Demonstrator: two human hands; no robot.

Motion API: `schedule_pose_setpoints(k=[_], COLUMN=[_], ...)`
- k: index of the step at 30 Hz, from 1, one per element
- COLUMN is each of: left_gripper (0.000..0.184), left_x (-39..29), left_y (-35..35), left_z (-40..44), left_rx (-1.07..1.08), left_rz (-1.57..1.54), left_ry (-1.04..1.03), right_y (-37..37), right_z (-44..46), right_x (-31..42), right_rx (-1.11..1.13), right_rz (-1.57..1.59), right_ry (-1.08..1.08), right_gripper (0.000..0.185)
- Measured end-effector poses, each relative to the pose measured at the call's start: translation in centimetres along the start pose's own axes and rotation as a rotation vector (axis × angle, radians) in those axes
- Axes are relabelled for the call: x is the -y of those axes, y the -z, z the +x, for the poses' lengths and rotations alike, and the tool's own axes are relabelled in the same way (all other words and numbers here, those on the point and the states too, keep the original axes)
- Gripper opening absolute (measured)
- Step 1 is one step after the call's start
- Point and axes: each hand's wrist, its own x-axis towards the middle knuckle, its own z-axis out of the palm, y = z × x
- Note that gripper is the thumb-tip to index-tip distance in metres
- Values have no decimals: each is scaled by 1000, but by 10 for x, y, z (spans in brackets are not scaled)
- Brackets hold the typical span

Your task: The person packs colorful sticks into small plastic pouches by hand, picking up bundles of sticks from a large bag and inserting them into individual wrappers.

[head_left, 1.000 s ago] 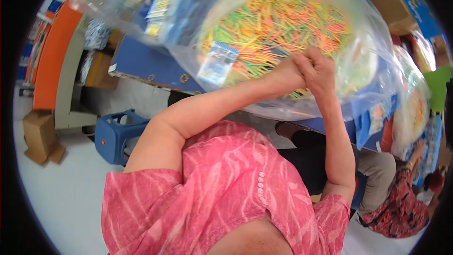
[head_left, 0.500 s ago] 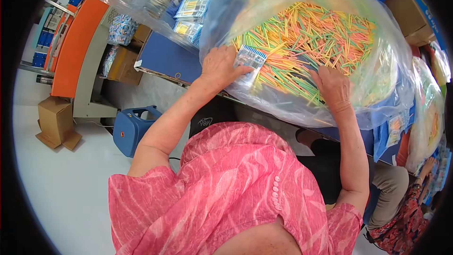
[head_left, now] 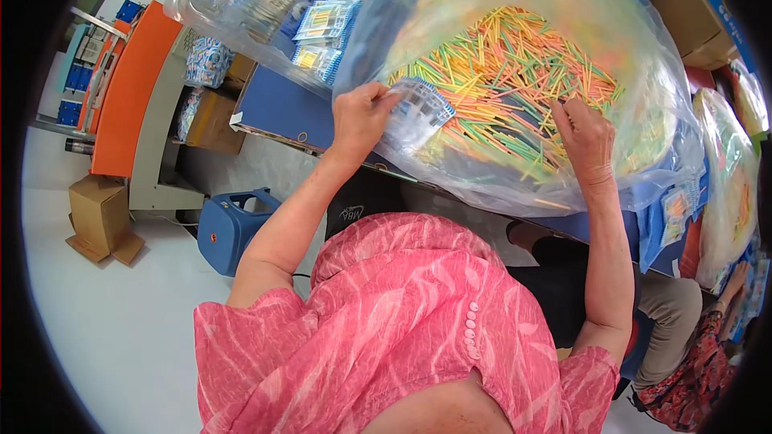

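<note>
A big clear plastic bag [head_left: 653, 124] lies opened out on the table, heaped with thin yellow, green, orange and pink sticks [head_left: 515, 64]. At the heap's left edge, my left hand [head_left: 358, 122] pinches the corner of a small clear pouch [head_left: 424, 115] with blue print, which tilts over the bag. My right hand [head_left: 587, 141] is over the right part of the heap, its fingers curled together at the sticks. Whatever lies between those fingertips is too small to make out. A single stick [head_left: 553, 204] rests near the front of the bag.
Printed pouches [head_left: 326, 22] lie in a row beyond my left hand, beside a clear plastic tub [head_left: 233, 0]. A blue stool [head_left: 233, 229] and a cardboard box [head_left: 100, 209] stand on the floor at left. Another person's hand [head_left: 736, 280] shows at far right.
My left hand has shifted its hold to the pouch's left corner, and the pouch looks more bulged. My right hand has moved right across the sticks, its fingers more tightly curled.
</note>
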Motion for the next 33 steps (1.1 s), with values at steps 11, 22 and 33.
schedule_pose_setpoints(k=[11, 22, 33], left_gripper=[9, 9, 12], left_x=[-54, -106, -111], left_y=[-23, -64, -72], left_z=[22, 18, 13], left_rx=[276, 762, 830], left_rz=[-736, -923, -861], left_ry=[17, 167, 67], right_y=[18, 59, 48], right_z=[14, 27, 25], right_x=[3, 17, 21], right_rx=[117, 302, 305], right_rz=[589, 1082, 758], right_ry=[-515, -956, -667], right_gripper=[29, 27, 30])
